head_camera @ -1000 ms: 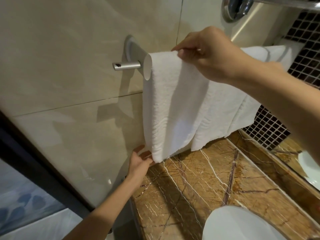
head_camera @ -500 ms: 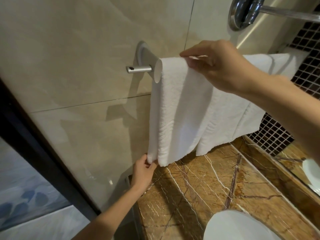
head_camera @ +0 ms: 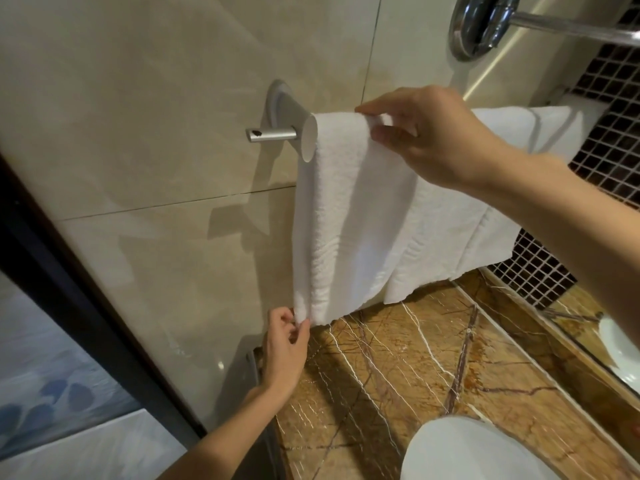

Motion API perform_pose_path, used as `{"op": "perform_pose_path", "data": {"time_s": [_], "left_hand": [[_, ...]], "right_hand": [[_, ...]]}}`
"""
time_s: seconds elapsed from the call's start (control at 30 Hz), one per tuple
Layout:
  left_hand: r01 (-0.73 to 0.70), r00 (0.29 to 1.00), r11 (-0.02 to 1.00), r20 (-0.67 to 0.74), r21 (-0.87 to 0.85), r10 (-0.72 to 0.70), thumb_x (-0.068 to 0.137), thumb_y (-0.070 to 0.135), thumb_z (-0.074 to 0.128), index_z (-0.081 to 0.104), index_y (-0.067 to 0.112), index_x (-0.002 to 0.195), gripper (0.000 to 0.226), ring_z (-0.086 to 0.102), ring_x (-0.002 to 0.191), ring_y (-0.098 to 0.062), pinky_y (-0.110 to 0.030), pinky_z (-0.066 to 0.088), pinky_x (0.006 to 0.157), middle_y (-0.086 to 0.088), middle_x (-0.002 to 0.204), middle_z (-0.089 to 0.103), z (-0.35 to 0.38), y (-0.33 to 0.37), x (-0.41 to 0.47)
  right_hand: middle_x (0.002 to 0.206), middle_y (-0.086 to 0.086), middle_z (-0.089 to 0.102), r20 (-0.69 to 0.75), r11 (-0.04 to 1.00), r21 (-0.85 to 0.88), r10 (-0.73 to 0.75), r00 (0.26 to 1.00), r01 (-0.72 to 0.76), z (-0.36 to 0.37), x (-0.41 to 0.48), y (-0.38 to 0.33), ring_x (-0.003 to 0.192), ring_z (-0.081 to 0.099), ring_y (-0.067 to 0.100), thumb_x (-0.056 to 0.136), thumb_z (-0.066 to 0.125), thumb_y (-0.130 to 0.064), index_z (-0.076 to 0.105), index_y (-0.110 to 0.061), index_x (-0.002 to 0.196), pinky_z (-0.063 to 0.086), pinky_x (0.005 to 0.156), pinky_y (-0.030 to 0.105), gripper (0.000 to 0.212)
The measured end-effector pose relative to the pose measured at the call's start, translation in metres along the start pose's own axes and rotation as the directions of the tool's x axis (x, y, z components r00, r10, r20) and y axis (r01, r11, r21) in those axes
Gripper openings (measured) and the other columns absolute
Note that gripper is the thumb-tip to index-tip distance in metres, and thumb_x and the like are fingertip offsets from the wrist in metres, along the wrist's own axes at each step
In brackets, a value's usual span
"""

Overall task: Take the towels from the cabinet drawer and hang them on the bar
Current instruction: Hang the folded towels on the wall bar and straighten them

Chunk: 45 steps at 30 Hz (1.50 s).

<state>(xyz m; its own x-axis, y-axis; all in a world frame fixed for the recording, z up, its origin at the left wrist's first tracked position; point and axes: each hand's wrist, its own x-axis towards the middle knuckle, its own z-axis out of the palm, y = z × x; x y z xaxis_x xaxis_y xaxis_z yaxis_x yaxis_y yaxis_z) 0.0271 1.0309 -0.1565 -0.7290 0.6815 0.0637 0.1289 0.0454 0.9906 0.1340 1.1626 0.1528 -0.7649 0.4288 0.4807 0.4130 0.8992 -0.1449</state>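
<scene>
Mostly, a white towel [head_camera: 346, 220] hides the bar [head_camera: 273, 135]. The right hand [head_camera: 436, 140] pinches its top fold, the left hand [head_camera: 285, 344] its bottom corner.

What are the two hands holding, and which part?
Both hold the white towel: the right hand pinches its top fold, and the left hand pinches its bottom left corner.

Both towels [head_camera: 346, 220] are plain white, faintly rippled. The bar [head_camera: 273, 135] is matte silver. Wall tiles [head_camera: 138, 98] are glossy beige; the mosaic [head_camera: 616, 150] is dark brown with pale grout. The table [head_camera: 398, 375] is amber-brown marble, veined white and dark.
</scene>
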Motion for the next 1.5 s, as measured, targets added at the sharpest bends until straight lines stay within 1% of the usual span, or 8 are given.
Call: {"op": "perform_pose_path", "data": {"time_s": [0.17, 0.27, 0.33, 0.57, 0.8, 1.0, 1.1, 1.5], "left_hand": [[-0.062, 0.986, 0.976, 0.162, 0.211, 0.028, 0.080, 0.024, 0.075, 0.052, 0.028, 0.109, 0.037, 0.053, 0.090, -0.004, -0.011, 0.038, 0.071, 0.017, 0.104, 0.049, 0.000, -0.003, 0.000], [-0.087, 0.987, 0.973, 0.149, 0.216, 0.055, 0.082, 0.024, 0.073, 0.062, 0.025, 0.083, 0.011, 0.053, 0.080, -0.006, -0.009, 0.039, 0.066, 0.017, 0.098, 0.048, 0.006, 0.000, 0.005], [-0.097, 0.989, 0.974, 0.133, 0.204, 0.071, 0.085, 0.019, 0.070, 0.059, 0.024, 0.071, 0.019, 0.052, 0.074, -0.006, -0.009, 0.041, 0.065, 0.016, 0.090, 0.049, 0.009, -0.002, 0.006], [-0.156, 0.984, 0.954, 0.126, 0.256, 0.127, 0.090, 0.015, 0.063, 0.066, 0.011, 0.085, 0.007, 0.056, 0.080, 0.000, -0.005, 0.042, 0.072, 0.017, 0.089, 0.051, -0.001, -0.006, 0.000], [-0.175, 0.981, 0.956, 0.126, 0.235, 0.149, 0.090, 0.016, 0.063, 0.069, 0.010, 0.088, 0.009, 0.062, 0.080, -0.009, -0.036, 0.055, 0.074, 0.007, 0.087, 0.064, -0.010, -0.022, 0.001], [-0.099, 0.995, 0.985, 0.040, 0.142, 0.094, 0.084, 0.016, 0.070, 0.070, 0.021, 0.077, 0.009, 0.064, 0.072, -0.006, -0.028, 0.053, 0.071, 0.008, 0.073, 0.070, -0.015, -0.019, -0.007], [-0.006, 0.999, 0.998, 0.038, 0.065, 0.003, 0.082, 0.015, 0.072, 0.071, 0.020, 0.074, 0.010, 0.066, 0.070, -0.016, -0.040, 0.058, 0.068, 0.002, 0.071, 0.070, -0.014, -0.017, -0.005], [0.093, 0.996, 0.996, 0.010, 0.004, -0.093, 0.077, 0.008, 0.077, 0.071, 0.025, 0.069, 0.019, 0.068, 0.066, -0.006, -0.019, 0.052, 0.066, 0.009, 0.067, 0.072, -0.008, -0.010, 0.007]], "right_hand": [[0.094, -0.007, 0.055, 0.004, 1.000, -0.014, 0.008, 1.000, -0.008, -0.001, 0.000, -0.003, 0.083, 0.044, 0.009, 0.096, 0.056, -0.015, 0.063, -0.013, 0.125, 0.027, 0.070, 0.016, 0.030], [0.093, -0.006, 0.056, 0.007, 1.000, -0.017, 0.006, 1.000, -0.005, -0.001, 0.000, -0.004, 0.085, 0.045, 0.010, 0.095, 0.057, -0.015, 0.063, -0.013, 0.124, 0.028, 0.071, 0.018, 0.030], [0.092, -0.008, 0.054, 0.009, 1.000, -0.009, 0.008, 1.000, -0.008, -0.003, 0.000, -0.005, 0.086, 0.046, 0.009, 0.095, 0.057, -0.015, 0.064, -0.013, 0.123, 0.029, 0.072, 0.018, 0.029], [0.109, -0.002, 0.062, 0.014, 1.000, -0.013, 0.012, 1.000, -0.012, -0.001, -0.002, -0.006, 0.094, 0.050, 0.013, 0.095, 0.054, -0.016, 0.060, -0.015, 0.128, 0.031, 0.078, 0.020, 0.033], [0.112, 0.010, 0.062, -0.003, 0.999, -0.035, 0.004, 1.000, -0.004, 0.002, -0.001, -0.002, 0.096, 0.056, 0.025, 0.094, 0.056, -0.017, 0.060, -0.017, 0.128, 0.033, 0.078, 0.024, 0.033], [0.108, 0.009, 0.062, -0.009, 0.999, -0.050, -0.001, 1.000, 0.001, 0.004, -0.001, -0.001, 0.092, 0.056, 0.024, 0.094, 0.057, -0.016, 0.061, -0.016, 0.127, 0.031, 0.075, 0.022, 0.033], [0.108, 0.008, 0.062, -0.013, 0.999, -0.050, -0.002, 1.000, 0.001, 0.004, 0.000, -0.002, 0.094, 0.056, 0.024, 0.093, 0.058, -0.015, 0.062, -0.015, 0.126, 0.031, 0.076, 0.022, 0.033], [0.110, 0.008, 0.063, -0.009, 0.999, -0.030, -0.019, 1.000, 0.019, 0.003, -0.005, 0.001, 0.093, 0.057, 0.023, 0.094, 0.057, -0.017, 0.060, -0.016, 0.129, 0.034, 0.077, 0.024, 0.035]]}}
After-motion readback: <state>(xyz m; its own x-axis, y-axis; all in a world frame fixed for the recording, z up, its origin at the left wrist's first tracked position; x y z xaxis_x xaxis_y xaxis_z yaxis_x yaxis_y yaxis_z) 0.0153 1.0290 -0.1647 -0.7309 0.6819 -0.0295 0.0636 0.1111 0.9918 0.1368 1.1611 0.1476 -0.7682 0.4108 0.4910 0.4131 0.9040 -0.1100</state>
